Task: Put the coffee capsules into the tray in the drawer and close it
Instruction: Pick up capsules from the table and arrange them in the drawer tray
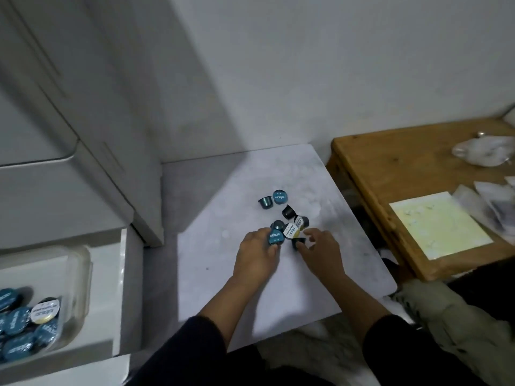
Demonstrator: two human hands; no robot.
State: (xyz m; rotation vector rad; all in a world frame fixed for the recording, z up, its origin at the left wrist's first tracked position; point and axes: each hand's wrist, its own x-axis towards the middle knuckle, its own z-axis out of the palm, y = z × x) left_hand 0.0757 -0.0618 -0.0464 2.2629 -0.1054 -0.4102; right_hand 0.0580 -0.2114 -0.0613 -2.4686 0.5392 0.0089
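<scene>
Several coffee capsules lie in a loose cluster on the white table top. My left hand is closed around a blue capsule at the cluster's near edge. My right hand pinches a dark capsule between thumb and fingers, next to a white-lidded capsule. Two more blue capsules lie farther back, with a black one between. At the lower left, the white drawer stands pulled out, and its clear tray holds several blue capsules and a white-lidded one.
A white cabinet rises at the left behind the drawer. To the right stands a wooden table with a pale yellow sheet, plastic wrappers and a white dish. A grey-green cloth lies at the lower right.
</scene>
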